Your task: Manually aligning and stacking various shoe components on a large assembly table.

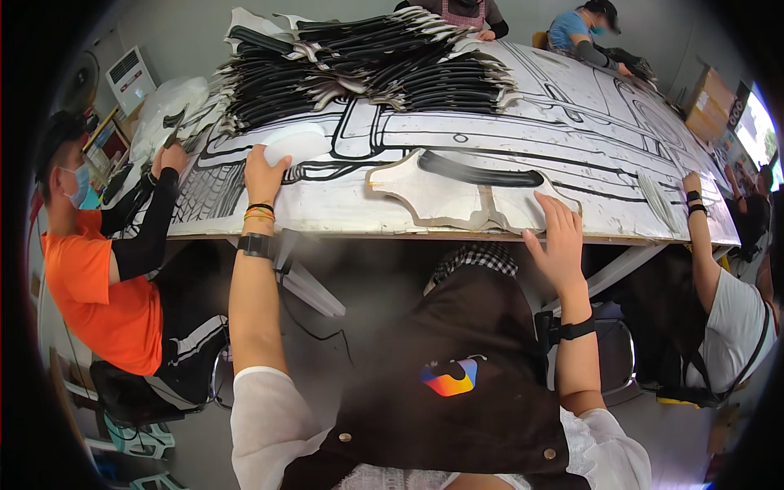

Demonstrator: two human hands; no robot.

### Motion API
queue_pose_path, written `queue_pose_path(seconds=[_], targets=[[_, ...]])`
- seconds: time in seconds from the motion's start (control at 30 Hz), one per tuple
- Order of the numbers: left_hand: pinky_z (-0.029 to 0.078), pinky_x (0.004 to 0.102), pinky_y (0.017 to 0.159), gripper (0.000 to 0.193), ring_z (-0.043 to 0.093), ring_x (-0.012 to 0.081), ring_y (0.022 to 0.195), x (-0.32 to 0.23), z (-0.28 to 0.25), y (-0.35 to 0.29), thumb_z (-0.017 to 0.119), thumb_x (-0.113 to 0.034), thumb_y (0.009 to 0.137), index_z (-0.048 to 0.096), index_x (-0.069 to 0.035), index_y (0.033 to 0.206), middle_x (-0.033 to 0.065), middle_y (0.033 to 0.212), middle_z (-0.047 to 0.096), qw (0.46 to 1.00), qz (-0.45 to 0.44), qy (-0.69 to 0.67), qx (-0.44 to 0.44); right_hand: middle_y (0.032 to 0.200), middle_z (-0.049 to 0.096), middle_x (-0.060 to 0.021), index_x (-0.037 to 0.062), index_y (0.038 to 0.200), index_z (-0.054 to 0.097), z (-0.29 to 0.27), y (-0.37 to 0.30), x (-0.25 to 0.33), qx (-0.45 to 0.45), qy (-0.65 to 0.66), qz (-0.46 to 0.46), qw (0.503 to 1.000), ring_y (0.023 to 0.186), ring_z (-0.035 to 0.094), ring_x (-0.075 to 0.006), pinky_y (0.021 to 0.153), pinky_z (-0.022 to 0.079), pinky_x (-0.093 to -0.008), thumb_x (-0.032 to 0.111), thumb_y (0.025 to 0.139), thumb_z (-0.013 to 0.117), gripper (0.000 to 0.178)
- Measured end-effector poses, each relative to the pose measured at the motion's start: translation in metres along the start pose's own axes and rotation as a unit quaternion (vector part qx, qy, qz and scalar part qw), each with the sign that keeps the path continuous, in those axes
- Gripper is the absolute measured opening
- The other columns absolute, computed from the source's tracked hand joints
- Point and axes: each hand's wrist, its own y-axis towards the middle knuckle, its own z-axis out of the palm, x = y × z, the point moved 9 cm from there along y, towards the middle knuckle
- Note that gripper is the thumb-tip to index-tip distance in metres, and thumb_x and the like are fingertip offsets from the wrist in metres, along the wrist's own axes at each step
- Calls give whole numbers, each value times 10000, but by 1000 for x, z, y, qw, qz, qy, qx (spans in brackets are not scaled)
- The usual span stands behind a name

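My left hand reaches over the table, its thumb and fingers closed on the edge of a white rounded piece, which is blurred. Close to the table's front edge lies a flat, pale, irregularly cut panel with a curved black strip along its far side. The fingers of my right hand are stretched out over this panel's right end, touching it, with the thumb apart at the near edge.
A large pile of black curved strips with pale backing stands on the far part of the table. A person in orange sits at the left, another in white at the right. Two more people are across the table.
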Motion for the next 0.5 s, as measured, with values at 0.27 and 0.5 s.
queue_pose_path(seconds=[0.27, 0.5], targets=[[469, 441, 877, 549, 589, 408, 1018, 5, 2, 3, 785, -287, 730, 568, 37, 1116, 241, 1082, 613, 1000, 10, -6, 5, 1346, 517, -165, 62, 1384, 457, -4, 2, -1, 65, 63, -28, 996, 1242, 469, -319, 1047, 318, -421, 331, 935, 475, 524], [469, 444, 870, 540, 592, 419, 1013, 2, 2, 4, 784, -287, 739, 573, 48, 1105, 253, 1066, 623, 1000, 25, -15, 5, 1375, 485, -191, 52, 1415, 415, -4, -2, -8, 79, 123, 18, 989, 1298, 415, -335, 1086, 282, -425, 166, 876, 534, 564]])
